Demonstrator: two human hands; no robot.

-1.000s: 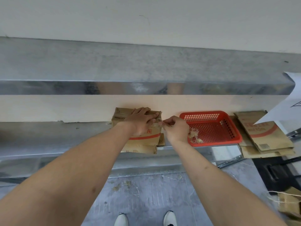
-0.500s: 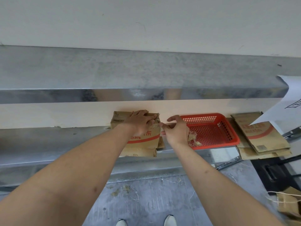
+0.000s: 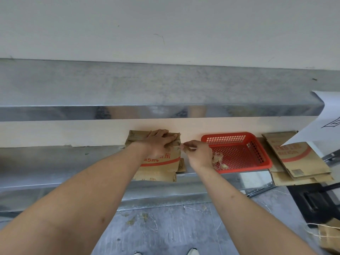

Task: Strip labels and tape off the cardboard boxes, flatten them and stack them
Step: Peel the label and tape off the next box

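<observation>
At the bottom edge of the view, at six o'clock, the tips of two white shoes [image 3: 191,251] stand on a grey floor [image 3: 165,227] flecked with scraps, and at about four o'clock a loose piece of cardboard with string [image 3: 329,234] lies on that floor. Beyond it runs a metal counter [image 3: 55,162], and both bare forearms reach forward over its edge. Just left of centre a flattened cardboard box [image 3: 161,159] with a red band and printed characters lies on the counter, resting on another flattened piece whose front edge overhangs the counter. The left hand [image 3: 160,142] lies palm down on the far end of this box, fingers straight and pressing it flat. The right hand [image 3: 197,152], just to the right of the box, has thumb and forefinger pinched on a small strip of tape [image 3: 181,146] at the box's far right corner. At three o'clock from that hand sits a red perforated plastic basket [image 3: 257,162] holding crumpled bits of peeled tape [image 3: 219,160]. Farther right, at about three o'clock, a stack of flattened boxes [image 3: 301,162] lies on the counter, partly covered by a white sheet of paper [image 3: 323,122]. Behind everything runs a metal shelf [image 3: 147,89] below a pale wall [image 3: 165,24].
</observation>
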